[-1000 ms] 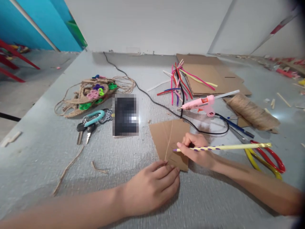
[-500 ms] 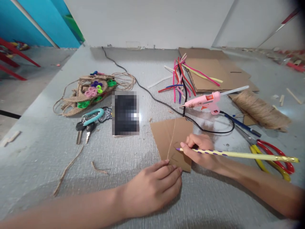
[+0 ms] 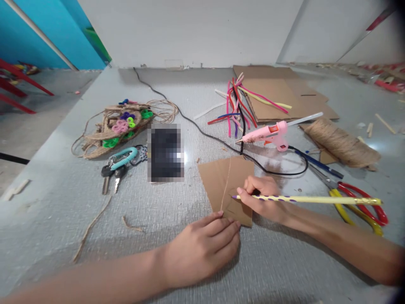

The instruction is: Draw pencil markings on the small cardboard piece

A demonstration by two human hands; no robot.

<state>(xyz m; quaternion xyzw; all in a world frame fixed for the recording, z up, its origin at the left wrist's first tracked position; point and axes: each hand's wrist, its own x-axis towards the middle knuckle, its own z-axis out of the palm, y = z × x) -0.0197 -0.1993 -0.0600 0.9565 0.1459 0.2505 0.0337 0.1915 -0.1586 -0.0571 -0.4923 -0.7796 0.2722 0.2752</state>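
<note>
A small piece of cardboard [image 3: 211,177] lies on the grey surface before me, with a pale line running down it and faint pencil marks on its lower right. My left hand [image 3: 205,249] rests flat on its lower edge, fingers stretched out and holding nothing. Pinched in my right hand [image 3: 264,196] is a pale yellow pencil [image 3: 316,199] with purple spots, its tip at the cardboard. Beyond that hand a pink glue gun [image 3: 268,134] lies on its side, a glue stick poking from its back.
Pliers [image 3: 363,202] with red and yellow handles, a blue pen [image 3: 325,164] and a twine roll [image 3: 343,141] lie right. Behind are pipe cleaners [image 3: 236,105] and cardboard sheets [image 3: 284,90]. Left are keys [image 3: 117,177], a pixelated dark object [image 3: 166,154] and twine with colourful flowers [image 3: 120,126].
The pencil and my right hand have shifted very slightly over the cardboard. My left hand stays on its lower edge. The whole view has moved a little.
</note>
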